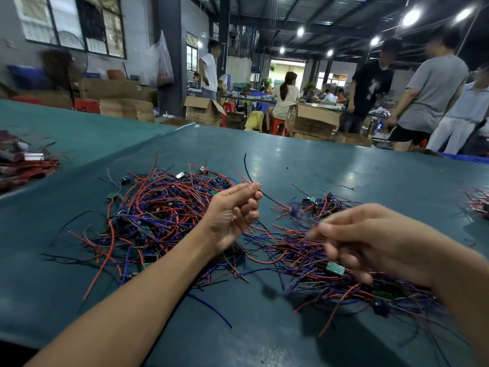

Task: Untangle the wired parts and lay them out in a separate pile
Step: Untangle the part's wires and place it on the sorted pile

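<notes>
Two heaps of red, blue and black wired parts with small green boards lie on the green table (344, 165). The left heap (164, 207) spreads behind my left hand (232, 215). The right heap (330, 260) lies under my right hand (370, 239). My left hand is raised above the table and pinches a thin dark wire (275, 200) that runs right to a small blurred part (295, 210) hanging over the right heap. My right hand is blurred, fingers curled above the right heap near a small green board (335, 268); whether it holds anything is unclear.
Another bundle of red wired parts (21, 162) sits at the table's far left, and one more (479, 202) at the right edge. Cardboard boxes (315, 120) and several people stand or sit beyond the table's far edge.
</notes>
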Action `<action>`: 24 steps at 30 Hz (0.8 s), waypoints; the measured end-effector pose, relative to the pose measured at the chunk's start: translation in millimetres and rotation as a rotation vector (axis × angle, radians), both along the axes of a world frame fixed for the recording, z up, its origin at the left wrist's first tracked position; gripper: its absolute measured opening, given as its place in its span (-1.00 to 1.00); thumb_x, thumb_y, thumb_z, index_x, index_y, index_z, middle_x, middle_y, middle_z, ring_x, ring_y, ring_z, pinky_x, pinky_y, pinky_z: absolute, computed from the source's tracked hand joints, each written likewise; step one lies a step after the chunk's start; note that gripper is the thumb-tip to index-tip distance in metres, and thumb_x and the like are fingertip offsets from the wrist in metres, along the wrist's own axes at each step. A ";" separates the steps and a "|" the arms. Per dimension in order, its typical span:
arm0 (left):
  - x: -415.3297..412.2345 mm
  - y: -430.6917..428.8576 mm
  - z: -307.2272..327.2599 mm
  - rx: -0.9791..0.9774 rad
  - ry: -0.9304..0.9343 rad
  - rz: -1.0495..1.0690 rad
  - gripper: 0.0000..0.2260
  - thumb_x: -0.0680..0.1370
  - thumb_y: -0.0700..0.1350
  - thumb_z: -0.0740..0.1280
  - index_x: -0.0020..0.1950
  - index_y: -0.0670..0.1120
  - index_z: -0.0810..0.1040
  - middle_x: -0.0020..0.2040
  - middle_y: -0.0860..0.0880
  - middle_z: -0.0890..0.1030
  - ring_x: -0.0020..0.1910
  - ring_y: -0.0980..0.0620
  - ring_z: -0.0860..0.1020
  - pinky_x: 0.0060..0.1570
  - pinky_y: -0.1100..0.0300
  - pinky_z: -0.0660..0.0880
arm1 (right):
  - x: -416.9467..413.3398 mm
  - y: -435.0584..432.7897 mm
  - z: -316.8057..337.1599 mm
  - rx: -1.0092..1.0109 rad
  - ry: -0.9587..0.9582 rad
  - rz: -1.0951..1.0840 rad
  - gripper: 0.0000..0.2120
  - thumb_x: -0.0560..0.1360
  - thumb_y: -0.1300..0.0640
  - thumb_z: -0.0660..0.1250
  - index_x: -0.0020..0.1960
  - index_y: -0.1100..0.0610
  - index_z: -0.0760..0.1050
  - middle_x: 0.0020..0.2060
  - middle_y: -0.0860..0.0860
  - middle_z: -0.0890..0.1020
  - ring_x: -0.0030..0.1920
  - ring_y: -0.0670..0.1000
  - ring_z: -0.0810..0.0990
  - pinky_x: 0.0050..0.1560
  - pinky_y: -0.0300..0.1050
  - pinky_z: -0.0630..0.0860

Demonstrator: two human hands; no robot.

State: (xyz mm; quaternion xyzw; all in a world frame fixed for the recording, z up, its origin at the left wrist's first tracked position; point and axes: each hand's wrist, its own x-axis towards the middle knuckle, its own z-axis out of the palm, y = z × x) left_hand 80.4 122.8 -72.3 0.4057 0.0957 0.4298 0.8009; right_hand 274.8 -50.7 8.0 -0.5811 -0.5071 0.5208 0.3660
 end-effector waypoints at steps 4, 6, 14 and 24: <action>7.3 -7.0 -7.7 0.251 0.202 -0.053 -0.98 0.47 -0.20 0.50 -0.14 -0.10 0.70 -0.21 -0.11 0.67 -0.36 0.09 0.61 -0.40 0.27 0.54 | 46.2 -26.0 25.0 -0.095 -0.464 -0.087 -0.67 0.30 -0.07 0.50 -0.09 0.16 0.72 -0.39 0.14 0.58 -0.55 0.01 0.45 -0.58 -0.19 0.45; 12.8 -13.9 -14.7 0.448 0.340 -0.079 -0.96 0.48 -0.20 0.52 -0.11 -0.09 0.71 -0.22 -0.15 0.67 -0.32 0.02 0.62 -0.36 0.23 0.55 | 67.8 -30.2 33.8 -0.126 -0.689 -0.128 -0.69 0.28 -0.12 0.49 -0.11 0.07 0.73 -0.39 0.13 0.62 -0.52 0.04 0.46 -0.55 -0.18 0.45; 21.0 -21.4 -20.4 0.846 0.542 0.103 -0.92 0.51 -0.13 0.52 -0.03 -0.10 0.73 -0.23 0.05 0.72 -0.29 0.20 0.61 -0.24 0.37 0.50 | 113.7 -36.0 22.8 -0.033 -0.825 -0.376 -0.76 0.40 -0.05 0.53 -0.24 0.14 0.72 -0.37 0.29 0.61 -0.48 0.06 0.44 -0.49 -0.13 0.42; 25.8 -25.2 -23.6 1.100 0.818 0.150 -0.85 0.55 0.01 0.48 0.09 0.01 0.69 -0.23 0.08 0.65 -0.32 0.26 0.52 -0.23 0.39 0.41 | 153.5 -26.0 31.4 -0.239 -1.179 -0.515 -0.68 0.43 -0.02 0.55 0.15 0.06 0.68 -0.18 0.18 0.72 -0.18 0.18 0.68 -0.05 0.12 0.68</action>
